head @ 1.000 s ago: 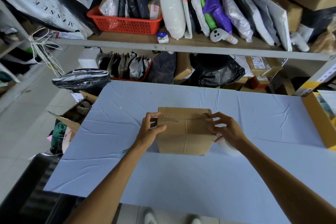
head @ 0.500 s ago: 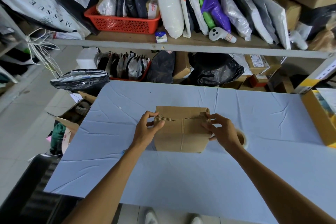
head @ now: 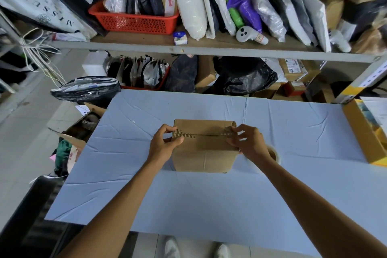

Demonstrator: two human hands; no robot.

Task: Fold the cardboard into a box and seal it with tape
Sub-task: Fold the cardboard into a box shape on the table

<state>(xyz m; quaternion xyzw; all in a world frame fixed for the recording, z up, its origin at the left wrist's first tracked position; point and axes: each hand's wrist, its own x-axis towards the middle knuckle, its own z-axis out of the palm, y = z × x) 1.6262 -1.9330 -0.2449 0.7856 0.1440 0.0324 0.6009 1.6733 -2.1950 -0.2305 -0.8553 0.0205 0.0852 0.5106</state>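
Note:
A brown cardboard box (head: 204,153) stands folded in the middle of the blue table (head: 188,199), its top flaps meeting along a ragged seam. My left hand (head: 164,144) grips the box's upper left corner, thumb on the near top flap, fingers curled over the side. My right hand (head: 246,140) pinches the right end of the seam at the upper right corner. A roll of clear tape (head: 274,154) lies on the table just behind my right wrist, partly hidden by it.
An open yellow-edged carton (head: 365,138) sits at the table's right edge. Shelves (head: 188,48) crammed with bags, parcels and a red basket (head: 134,22) run behind the table. A black bag (head: 85,90) and an open cardboard box (head: 79,132) stand left of the table.
The box has shifted slightly away from me. My right hand has slid up to the seam's right end, which uncovered the tape roll beside it. My left hand stays at the left corner.

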